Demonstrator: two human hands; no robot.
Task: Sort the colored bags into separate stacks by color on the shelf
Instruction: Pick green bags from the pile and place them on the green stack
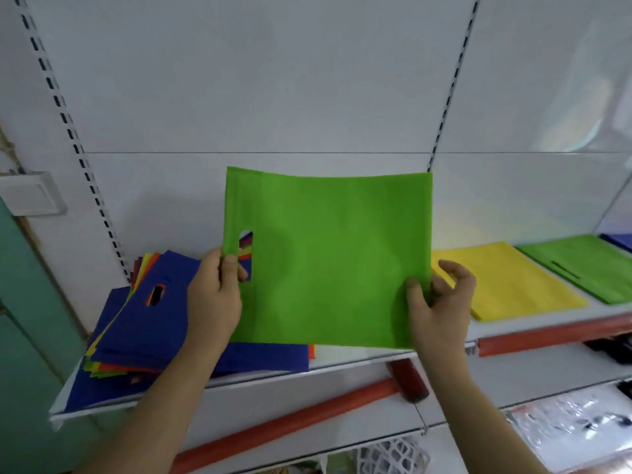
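Right now I have a green bag [328, 258] held up flat in front of the shelf's white back panel [273, 97], above the shelf board [359, 357] and not touching it. Its cut-out handle slot sits on the left side, and through that slot I can see striped colours of the pile behind.

My left hand [213, 299] grips the bag's left edge just below the slot, thumb on the front face and the other fingers curled behind the fabric. My right hand [439, 302] pinches the lower right edge, thumb pressed on the front; the fingers behind are loosely curled and partly show past the edge.

Below and to the left lies the mixed pile of bags [143, 323], fanned out untidily on the shelf board, with blue bags on top and yellow, orange, red and green edges poking out underneath. One blue bag on top shows its own handle slot.

To the right, on the same shelf, a yellow stack [513, 282] lies flat, then just beside it a green stack [588, 265], and at the far right edge a corner of a blue stack [620, 241].

A red strip [554, 333] runs along the shelf's front edge, and another red strip [290, 425] runs along the lower shelf.
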